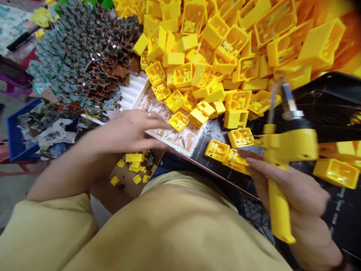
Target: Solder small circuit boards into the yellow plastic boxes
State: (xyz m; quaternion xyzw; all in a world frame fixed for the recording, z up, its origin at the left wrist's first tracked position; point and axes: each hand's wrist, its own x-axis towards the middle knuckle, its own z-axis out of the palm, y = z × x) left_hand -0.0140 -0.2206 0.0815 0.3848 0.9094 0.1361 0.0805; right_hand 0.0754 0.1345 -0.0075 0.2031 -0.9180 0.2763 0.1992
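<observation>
My right hand grips a yellow soldering tool with a metal tip pointing up, held above the black mat at the right. My left hand lies flat, fingers together and stretched toward a small yellow plastic housing on a printed sheet. The left hand holds nothing. A large heap of yellow plastic housings fills the table's far side. Two loose housings lie just left of the tool.
A pile of small circuit boards covers the far left. A blue tray with scraps stands at the left edge. A cardboard tray with small yellow bits sits below my left hand. A black fan guard is at right.
</observation>
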